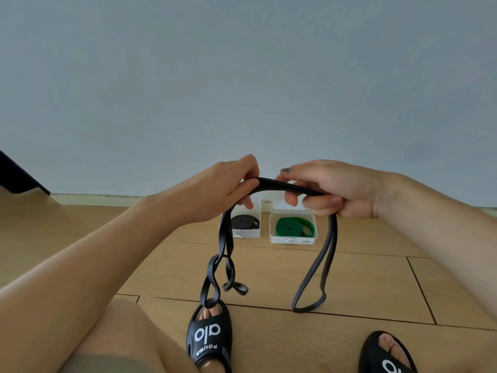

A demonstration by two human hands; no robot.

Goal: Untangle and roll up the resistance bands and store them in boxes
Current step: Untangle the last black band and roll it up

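- The wooden floor carries everything here; the person sits low over it, both feet in black slides, so the boxes lie within easy reach ahead.
- A long black resistance band is held up in the air between both hands, well clear of the floor, probably so its hanging ends can fall free and show where they cross.
- The left end dangles in twisted loops just above the left slide; that knotty part still wants undoing, I'd say, before any rolling starts. The right end hangs as a plain long loop.
- The left hand has its grip pinched on the band's top stretch; the right hand has fingers curled round the same stretch, close beside it.
- By the wall stand two small white boxes: one with a rolled black band, the other with a rolled green band, both lids open, those two seemingly done.
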